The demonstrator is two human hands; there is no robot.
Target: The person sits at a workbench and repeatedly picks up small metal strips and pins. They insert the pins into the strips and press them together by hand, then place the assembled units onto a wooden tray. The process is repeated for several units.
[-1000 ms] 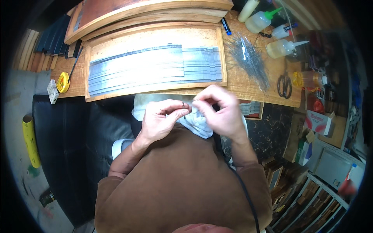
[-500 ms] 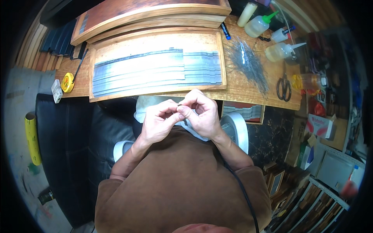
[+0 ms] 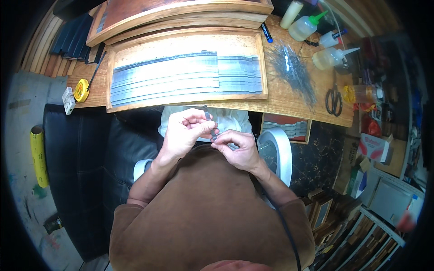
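Note:
A short, thin dark-grey strip (image 3: 206, 111) stands tilted between my hands, in front of the table's near edge. My left hand (image 3: 181, 134) is closed on it, pinching its middle between thumb and fingers. The strip's lower end meets the pinched fingertips of my right hand (image 3: 239, 150). Just beyond my hands is a shallow wooden tray (image 3: 265, 67), where rows of similar grey strips (image 3: 176, 79) lie side by side, partly washed out by glare. A white cloth (image 3: 235, 118) shows behind and below my fingers.
On the table's right lie a heap of fine dark strands (image 3: 294, 74), black scissors (image 3: 334, 103), a marker (image 3: 266, 33) and squeeze bottles (image 3: 303, 29). A yellow tape measure (image 3: 81, 90) sits left. More wooden trays (image 3: 190, 27) are stacked behind. Below the table edge is another tray of strips (image 3: 289, 127).
My right hand has moved down and toward me, and its fingers now meet the strip's lower end. The strip, mostly hidden before, now shows upright in my left hand.

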